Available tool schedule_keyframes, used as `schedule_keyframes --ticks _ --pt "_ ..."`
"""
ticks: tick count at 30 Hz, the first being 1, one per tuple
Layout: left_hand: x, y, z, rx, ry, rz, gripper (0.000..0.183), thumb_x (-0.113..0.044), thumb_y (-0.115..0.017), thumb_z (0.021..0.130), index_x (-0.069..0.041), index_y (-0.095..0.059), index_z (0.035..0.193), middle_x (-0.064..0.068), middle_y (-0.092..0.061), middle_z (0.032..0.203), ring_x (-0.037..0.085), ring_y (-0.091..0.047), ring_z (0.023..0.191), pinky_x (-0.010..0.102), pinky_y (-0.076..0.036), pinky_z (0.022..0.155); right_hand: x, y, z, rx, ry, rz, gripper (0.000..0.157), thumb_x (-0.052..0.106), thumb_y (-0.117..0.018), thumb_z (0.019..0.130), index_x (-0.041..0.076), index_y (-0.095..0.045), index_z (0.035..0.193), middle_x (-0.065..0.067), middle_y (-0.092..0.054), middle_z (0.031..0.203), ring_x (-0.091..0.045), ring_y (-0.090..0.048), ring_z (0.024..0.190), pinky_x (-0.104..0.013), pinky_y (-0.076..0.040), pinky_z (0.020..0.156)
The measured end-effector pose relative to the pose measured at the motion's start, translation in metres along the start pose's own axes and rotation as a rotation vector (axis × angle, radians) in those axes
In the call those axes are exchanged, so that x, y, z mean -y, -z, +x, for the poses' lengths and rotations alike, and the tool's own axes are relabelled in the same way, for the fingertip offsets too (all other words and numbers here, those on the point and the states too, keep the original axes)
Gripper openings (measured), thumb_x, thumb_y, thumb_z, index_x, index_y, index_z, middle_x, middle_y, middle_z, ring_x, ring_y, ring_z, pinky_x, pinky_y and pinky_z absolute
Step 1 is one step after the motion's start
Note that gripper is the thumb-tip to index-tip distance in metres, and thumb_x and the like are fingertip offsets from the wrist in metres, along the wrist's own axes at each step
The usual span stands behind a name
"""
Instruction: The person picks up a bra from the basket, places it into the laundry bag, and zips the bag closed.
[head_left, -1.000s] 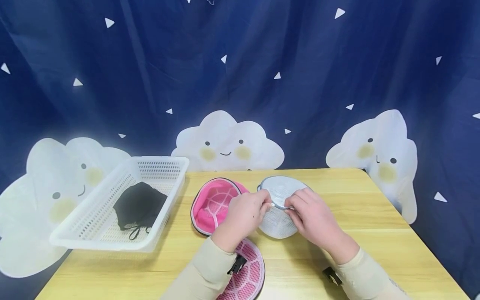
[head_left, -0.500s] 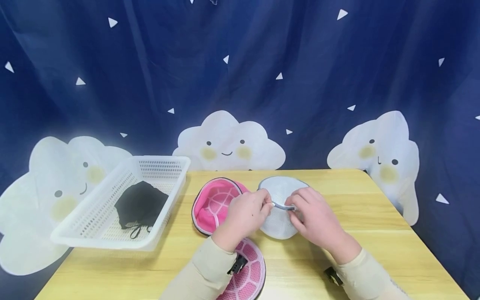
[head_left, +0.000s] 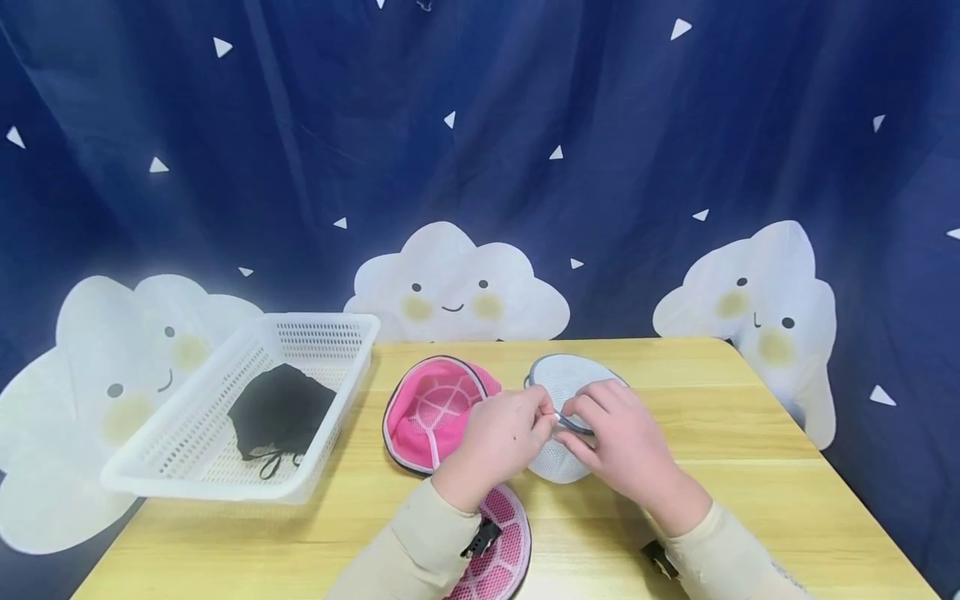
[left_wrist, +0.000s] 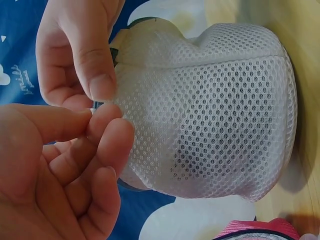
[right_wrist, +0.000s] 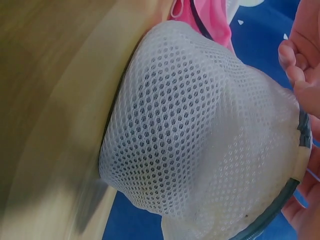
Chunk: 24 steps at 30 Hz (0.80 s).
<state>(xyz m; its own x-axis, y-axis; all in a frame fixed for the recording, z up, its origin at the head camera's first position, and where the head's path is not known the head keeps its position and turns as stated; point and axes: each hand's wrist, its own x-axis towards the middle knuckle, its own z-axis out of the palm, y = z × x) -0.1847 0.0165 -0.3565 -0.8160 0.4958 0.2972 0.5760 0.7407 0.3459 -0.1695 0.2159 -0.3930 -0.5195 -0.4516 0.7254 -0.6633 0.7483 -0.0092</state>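
Note:
A white mesh laundry bag [head_left: 558,462] with a grey edge stands on the table between both hands. At its near rim the left hand [head_left: 502,437] pinches something small and pale, perhaps a zipper pull; the fingers mostly cover it. The right hand [head_left: 622,442] pinches the grey edging just to the right, thumb and fingertips close to the left hand's. Seen from the left wrist, the mesh bag [left_wrist: 225,110] bulges out below the joined fingertips. The right wrist view has its mesh wall [right_wrist: 165,115] and the dark edging [right_wrist: 272,210] running to the fingers.
A pink laundry bag [head_left: 453,408] sits open left of the white one, its round pink mesh lid [head_left: 504,542] lying toward the near side under the left forearm. At the left, a white plastic basket [head_left: 202,492] holds a black cloth item [head_left: 281,412] with a cord.
The left hand has shifted a little to the right along the bag's rim. The right hand has come slightly left, so the fingertips are closer together. The white bag has moved slightly right.

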Motion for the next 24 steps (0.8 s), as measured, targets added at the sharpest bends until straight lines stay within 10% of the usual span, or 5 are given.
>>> schedule_keyframes --ticks 24 --pt "-0.0027 0.0012 -0.0023 0.020 -0.031 -0.015 0.010 -0.023 -0.068 0.094 -0.022 -0.061 0.087 -0.015 -0.050 0.062 0.004 -0.049 0.058 0.024 -0.040 0.054 0.0027 -0.0048 -0.0007 -0.097 0.042 0.047 0.005 0.017 -0.068 0.088 0.015 -0.064 0.086 0.001 -0.062 0.092 -0.024 -0.056 0.088 -0.040 -0.044 0.080"
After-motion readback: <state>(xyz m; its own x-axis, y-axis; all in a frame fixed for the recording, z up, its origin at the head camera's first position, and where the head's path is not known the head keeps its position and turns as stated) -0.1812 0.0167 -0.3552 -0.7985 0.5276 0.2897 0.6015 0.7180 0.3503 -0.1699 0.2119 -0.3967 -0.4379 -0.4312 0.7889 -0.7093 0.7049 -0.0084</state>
